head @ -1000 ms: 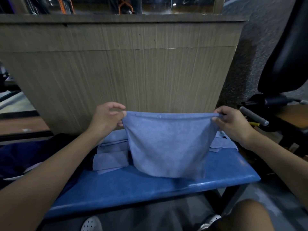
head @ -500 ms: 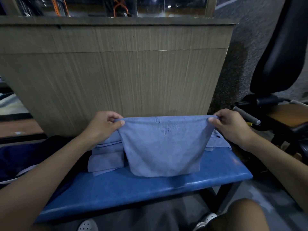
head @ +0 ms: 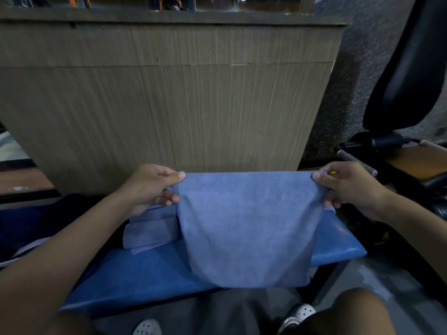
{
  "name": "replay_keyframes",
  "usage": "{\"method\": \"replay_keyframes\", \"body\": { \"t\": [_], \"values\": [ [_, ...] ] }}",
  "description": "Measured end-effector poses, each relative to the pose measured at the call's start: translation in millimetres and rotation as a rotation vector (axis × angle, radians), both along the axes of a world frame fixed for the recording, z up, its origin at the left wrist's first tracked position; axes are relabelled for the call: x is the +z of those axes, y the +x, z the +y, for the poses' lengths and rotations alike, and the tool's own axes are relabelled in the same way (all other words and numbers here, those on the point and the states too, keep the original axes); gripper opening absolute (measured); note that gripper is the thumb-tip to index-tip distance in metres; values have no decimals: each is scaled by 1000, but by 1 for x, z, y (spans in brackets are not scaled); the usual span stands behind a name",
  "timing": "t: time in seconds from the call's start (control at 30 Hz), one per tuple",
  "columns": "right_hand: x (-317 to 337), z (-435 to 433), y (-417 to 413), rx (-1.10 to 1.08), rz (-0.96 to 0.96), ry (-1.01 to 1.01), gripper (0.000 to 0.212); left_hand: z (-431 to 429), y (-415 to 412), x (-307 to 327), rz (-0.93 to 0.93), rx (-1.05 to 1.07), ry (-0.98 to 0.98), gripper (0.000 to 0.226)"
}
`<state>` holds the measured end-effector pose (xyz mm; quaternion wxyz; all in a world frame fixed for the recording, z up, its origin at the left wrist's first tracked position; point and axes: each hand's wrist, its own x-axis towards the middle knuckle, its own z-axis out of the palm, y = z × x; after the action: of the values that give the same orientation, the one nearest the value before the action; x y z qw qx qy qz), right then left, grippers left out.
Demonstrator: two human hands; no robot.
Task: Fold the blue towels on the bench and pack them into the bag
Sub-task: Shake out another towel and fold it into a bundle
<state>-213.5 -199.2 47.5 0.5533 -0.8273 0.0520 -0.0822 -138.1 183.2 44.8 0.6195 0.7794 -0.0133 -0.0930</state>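
Btwn left hand (head: 150,187) & right hand (head: 348,187), blue towel (head: 246,228) hangs, top corners pinched.

The hanging towel (head: 246,228) hides the middle of the desk (head: 145,276) and the right side of the folded towels (head: 150,234), whose top lies under the left hand (head: 150,187). The dark bag (head: 21,223) is cut by the left edge and crossed by the forearm (head: 72,238). A yellow bit (head: 333,172) behind the right hand (head: 348,187) is too small to tell.

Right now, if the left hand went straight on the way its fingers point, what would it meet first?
The blue towel it pinches; beyond that, likely the right hand at the other corner, though depth is unclear.
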Motion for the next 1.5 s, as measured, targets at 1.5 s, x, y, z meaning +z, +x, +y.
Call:
{"method": "replay_keyframes", "body": {
  "t": [1.5],
  "values": [
    [-238, 40, 47, 66, 186, -768, 44, -23, 39, -241, -423, -431, 911, 51]
  ]
}}
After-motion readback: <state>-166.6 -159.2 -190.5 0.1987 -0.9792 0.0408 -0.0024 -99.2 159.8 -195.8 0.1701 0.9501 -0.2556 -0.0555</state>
